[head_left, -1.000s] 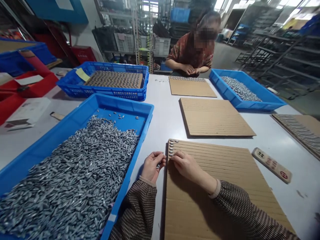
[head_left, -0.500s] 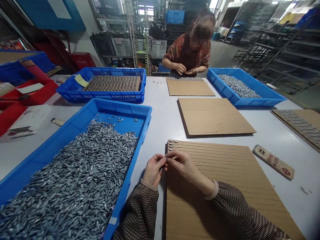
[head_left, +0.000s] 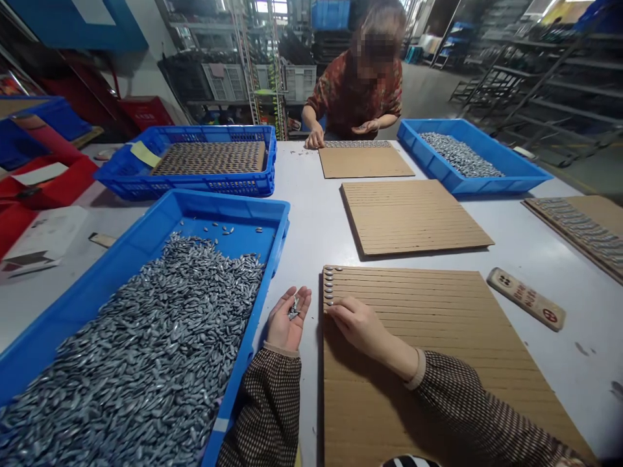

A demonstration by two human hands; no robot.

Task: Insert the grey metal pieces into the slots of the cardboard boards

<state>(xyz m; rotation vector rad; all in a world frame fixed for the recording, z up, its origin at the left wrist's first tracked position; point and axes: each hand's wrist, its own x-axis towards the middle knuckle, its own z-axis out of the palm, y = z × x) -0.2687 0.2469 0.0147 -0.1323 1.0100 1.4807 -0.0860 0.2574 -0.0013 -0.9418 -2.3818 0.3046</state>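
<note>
Left hand [head_left: 287,327]: now spread palm up, parted from the right hand [head_left: 357,323], holding loose grey pieces [head_left: 294,309]; right hand: fingers narrowed, grip on a piece cannot be told, back at the near end of the column [head_left: 329,284] along the left edge of the lined cardboard [head_left: 409,285], so the work sits there again. Blue tray [head_left: 248,243], left: more grey pieces. Pale block [head_left: 525,298], right, and red box [head_left: 143,107], far left: writing too small to read.
</note>
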